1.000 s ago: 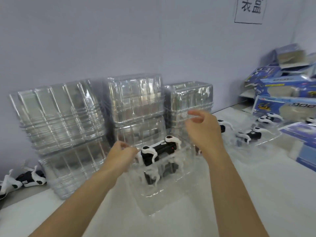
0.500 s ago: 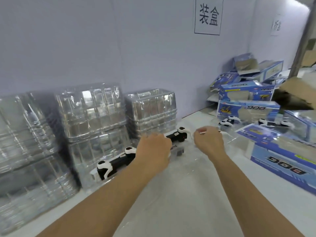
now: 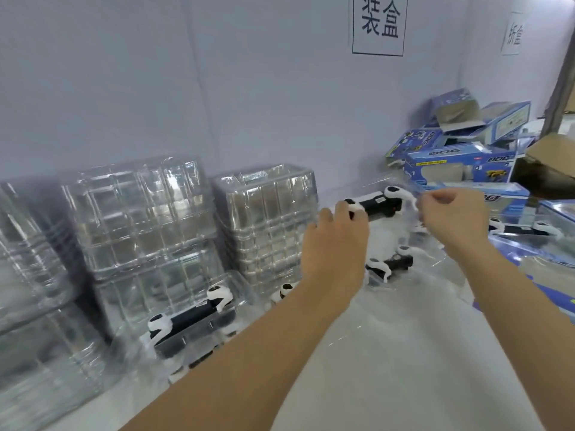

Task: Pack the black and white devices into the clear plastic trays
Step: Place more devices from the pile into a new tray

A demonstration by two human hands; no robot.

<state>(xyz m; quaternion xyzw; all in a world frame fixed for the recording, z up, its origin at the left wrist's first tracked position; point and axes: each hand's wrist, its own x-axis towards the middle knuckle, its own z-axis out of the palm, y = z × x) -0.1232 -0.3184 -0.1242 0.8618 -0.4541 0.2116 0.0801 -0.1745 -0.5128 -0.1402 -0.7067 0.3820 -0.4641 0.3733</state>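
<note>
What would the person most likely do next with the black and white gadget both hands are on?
Probably lower the device into a clear tray. The left hand grips its near end and the right hand pinches its far white leg, holding it above the table, while another packed device already sits in a tray by the tray stacks.

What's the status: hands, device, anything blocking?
Left hand grips one end of the black and white device. Right hand pinches clear tray edge by its other end. Packed tray sits at left. Nothing blocking.
</note>
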